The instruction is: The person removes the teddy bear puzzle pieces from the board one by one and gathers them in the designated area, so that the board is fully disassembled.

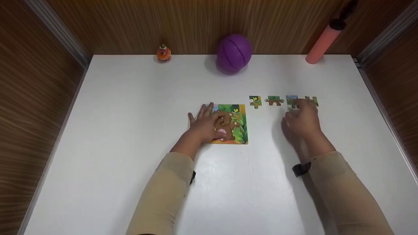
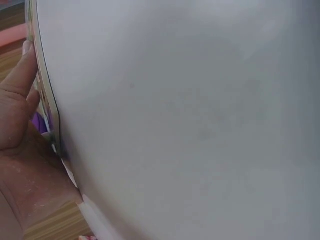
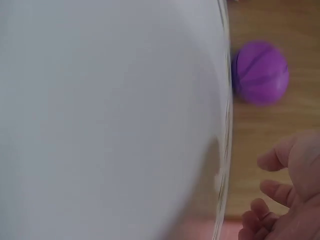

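My left hand (image 1: 205,127) lies spread over the left side of a square picture puzzle (image 1: 241,130) with a brown animal among green leaves. Part of the picture is hidden under that hand. Over at the right, my right hand (image 1: 304,119) hovers by a row of loose jigsaw pieces, its fingertips overlapping a blue and green piece (image 1: 291,99) and reaching towards the end piece (image 1: 314,99). In the right wrist view the thumb and fingers (image 3: 272,190) are loosely bent and apart, with nothing between them. A brown and green piece (image 1: 274,101) and a yellow-flowered piece (image 1: 255,100) lie further left.
Along the back of the white table (image 1: 114,114) sit a small orange figurine (image 1: 163,53), a purple ball (image 1: 234,54) and a pink cylinder with a black top (image 1: 321,47). Wood-grain panels (image 1: 147,23) enclose the back and both sides.
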Action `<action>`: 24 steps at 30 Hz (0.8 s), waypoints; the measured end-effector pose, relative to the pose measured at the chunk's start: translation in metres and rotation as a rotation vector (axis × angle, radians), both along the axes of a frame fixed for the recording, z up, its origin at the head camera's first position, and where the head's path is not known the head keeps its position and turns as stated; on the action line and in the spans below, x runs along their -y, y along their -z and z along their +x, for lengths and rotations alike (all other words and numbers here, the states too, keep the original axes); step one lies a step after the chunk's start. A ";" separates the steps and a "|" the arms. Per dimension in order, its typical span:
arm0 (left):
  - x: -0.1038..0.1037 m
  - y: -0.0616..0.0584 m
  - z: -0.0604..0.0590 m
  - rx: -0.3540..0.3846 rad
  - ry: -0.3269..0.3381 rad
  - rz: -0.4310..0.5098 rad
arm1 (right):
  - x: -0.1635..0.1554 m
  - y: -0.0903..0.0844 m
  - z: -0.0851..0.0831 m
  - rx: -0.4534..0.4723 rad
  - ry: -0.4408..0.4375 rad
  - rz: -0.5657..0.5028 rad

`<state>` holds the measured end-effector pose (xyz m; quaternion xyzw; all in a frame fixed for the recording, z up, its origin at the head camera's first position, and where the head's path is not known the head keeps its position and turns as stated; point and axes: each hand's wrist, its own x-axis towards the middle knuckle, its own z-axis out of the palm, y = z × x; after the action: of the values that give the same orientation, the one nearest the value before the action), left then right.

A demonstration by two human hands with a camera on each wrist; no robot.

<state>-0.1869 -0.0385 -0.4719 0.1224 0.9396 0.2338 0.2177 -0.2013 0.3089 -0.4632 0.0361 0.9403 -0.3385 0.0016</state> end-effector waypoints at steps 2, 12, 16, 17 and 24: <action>0.000 0.001 0.000 0.001 0.001 -0.003 | 0.013 0.000 0.004 -0.014 -0.053 0.003; 0.001 0.000 0.000 0.002 0.002 -0.011 | 0.081 0.005 0.014 -0.015 -0.196 0.049; 0.001 0.002 -0.001 -0.002 0.002 -0.013 | 0.104 0.011 0.017 0.039 -0.229 0.045; 0.002 0.002 -0.001 -0.002 0.001 -0.014 | 0.109 0.012 0.018 0.042 -0.246 0.042; 0.000 0.003 -0.001 -0.012 -0.002 -0.036 | 0.132 0.018 0.019 0.021 -0.379 -0.004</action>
<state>-0.1883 -0.0382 -0.4752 0.1192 0.9451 0.2164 0.2139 -0.1820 0.1766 -0.4808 -0.1381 0.9295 -0.3336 0.0754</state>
